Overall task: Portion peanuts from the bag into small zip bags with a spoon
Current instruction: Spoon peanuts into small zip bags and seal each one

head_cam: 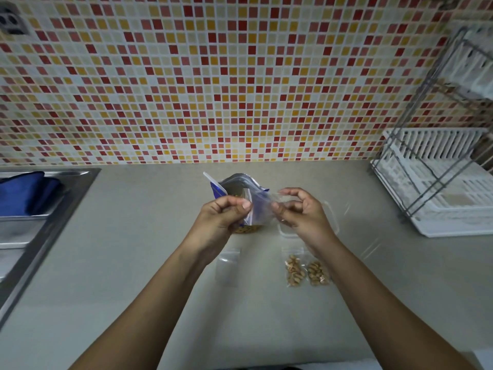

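An open blue and silver peanut bag (234,184) stands on the counter, peanuts showing at its base. In front of it both hands hold up a small clear zip bag (262,206) by its top edge: my left hand (221,217) pinches the left side, my right hand (298,212) the right side. Two filled zip bags of peanuts (306,271) lie flat below my right wrist. An empty zip bag (228,265) lies on the counter between my forearms. I see no spoon.
A clear plastic container (332,217) sits behind my right hand. A white dish rack with a wire frame (437,188) fills the right side. A steel sink (45,209) holding a blue item lies at the left. Mosaic tile wall behind.
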A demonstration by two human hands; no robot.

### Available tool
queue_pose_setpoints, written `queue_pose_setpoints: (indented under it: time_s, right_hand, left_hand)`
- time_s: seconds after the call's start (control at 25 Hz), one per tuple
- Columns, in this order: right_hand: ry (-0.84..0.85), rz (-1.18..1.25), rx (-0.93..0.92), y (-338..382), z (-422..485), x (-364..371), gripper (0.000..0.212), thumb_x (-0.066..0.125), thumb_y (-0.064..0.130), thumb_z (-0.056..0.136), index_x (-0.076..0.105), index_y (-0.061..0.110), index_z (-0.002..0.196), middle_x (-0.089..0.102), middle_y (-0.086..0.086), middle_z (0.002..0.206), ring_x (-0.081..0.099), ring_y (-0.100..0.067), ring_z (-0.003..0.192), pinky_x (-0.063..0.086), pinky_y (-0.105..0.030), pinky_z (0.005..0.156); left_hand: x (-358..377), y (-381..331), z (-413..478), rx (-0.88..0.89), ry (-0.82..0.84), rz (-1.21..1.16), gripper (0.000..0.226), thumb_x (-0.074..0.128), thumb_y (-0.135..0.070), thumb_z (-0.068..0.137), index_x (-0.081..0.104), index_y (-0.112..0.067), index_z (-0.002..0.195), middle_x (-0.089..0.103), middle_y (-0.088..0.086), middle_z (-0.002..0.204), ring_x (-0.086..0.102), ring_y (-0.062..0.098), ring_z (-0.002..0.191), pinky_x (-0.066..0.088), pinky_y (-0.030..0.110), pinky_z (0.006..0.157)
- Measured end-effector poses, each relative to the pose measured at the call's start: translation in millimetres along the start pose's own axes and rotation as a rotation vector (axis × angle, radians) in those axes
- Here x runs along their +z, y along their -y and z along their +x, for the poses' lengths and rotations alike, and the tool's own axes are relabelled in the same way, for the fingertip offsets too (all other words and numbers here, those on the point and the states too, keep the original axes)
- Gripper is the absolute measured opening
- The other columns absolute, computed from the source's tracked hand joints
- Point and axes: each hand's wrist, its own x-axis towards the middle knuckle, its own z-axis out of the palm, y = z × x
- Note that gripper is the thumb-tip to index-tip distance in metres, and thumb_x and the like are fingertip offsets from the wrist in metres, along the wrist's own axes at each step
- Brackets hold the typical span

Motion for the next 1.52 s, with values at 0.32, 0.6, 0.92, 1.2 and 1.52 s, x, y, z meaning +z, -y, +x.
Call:
queue_pose_setpoints:
  time_s: [0.32, 0.6, 0.92, 1.2, 1.52]
  right_hand:
    - [0.012, 0.049, 0.019, 3.2, 7.3, 8.5, 0.032, 0.063, 0.007, 0.085, 0.053, 0.015, 0.115, 0.067, 0.003, 0.071, 0.065, -0.003, 0.067, 0.053, -0.018, 0.069]
    - [0.070, 0.047, -0.015, 7.5, 9.8, 17.0, 0.028, 0.066, 0.007, 0.082, 0.056, 0.021, 0.104, 0.063, 0.004, 0.070, 0.064, -0.004, 0.069, 0.051, -0.016, 0.064]
    - [0.007, 0.064, 0.046, 8.4, 24.5, 12.4, 0.034, 0.069, 0.005, 0.079, 0.056, 0.023, 0.105, 0.062, -0.004, 0.071, 0.066, -0.009, 0.066, 0.052, -0.017, 0.058]
    - [-0.029, 0.045, -0.002, -3.7, 43.0, 14.8, 0.025, 0.063, 0.007, 0.086, 0.055, 0.022, 0.104, 0.067, -0.001, 0.071, 0.070, -0.011, 0.070, 0.054, -0.024, 0.072]
    - [0.029, -0.002, -0.050, -11.2, 73.6, 8.0, 0.033, 0.056, 0.005, 0.089, 0.048, 0.023, 0.115, 0.071, 0.009, 0.071, 0.067, -0.002, 0.071, 0.048, -0.012, 0.064]
  left_hand:
    - [-14.8, -2.5, 7.5, 0.055, -0.105, 0.221, 0.012, 0.060, -0.008, 0.087, 0.067, -0.014, 0.080, 0.067, -0.004, 0.066, 0.059, 0.005, 0.056, 0.046, 0.015, 0.052]
    - [-32.7, -10.6, 20.8, 0.232, -0.212, 0.802, 0.013, 0.061, -0.011, 0.086, 0.071, -0.014, 0.094, 0.065, 0.002, 0.066, 0.060, 0.013, 0.062, 0.051, 0.025, 0.064]
    - [-29.9, -16.5, 36.4, 0.219, -0.151, 0.749, 0.006, 0.065, -0.016, 0.085, 0.069, -0.015, 0.081, 0.065, -0.001, 0.061, 0.060, 0.013, 0.059, 0.055, 0.030, 0.063]
    - [-35.9, -18.2, 57.5, 0.213, -0.178, 0.750, 0.007, 0.065, -0.021, 0.085, 0.070, -0.019, 0.081, 0.070, 0.006, 0.072, 0.068, 0.025, 0.075, 0.059, 0.041, 0.072]
    - [-36.5, -18.1, 83.5, 0.133, -0.189, 0.667, 0.015, 0.061, -0.012, 0.087, 0.066, -0.020, 0.076, 0.067, 0.001, 0.067, 0.064, 0.017, 0.068, 0.056, 0.031, 0.067]
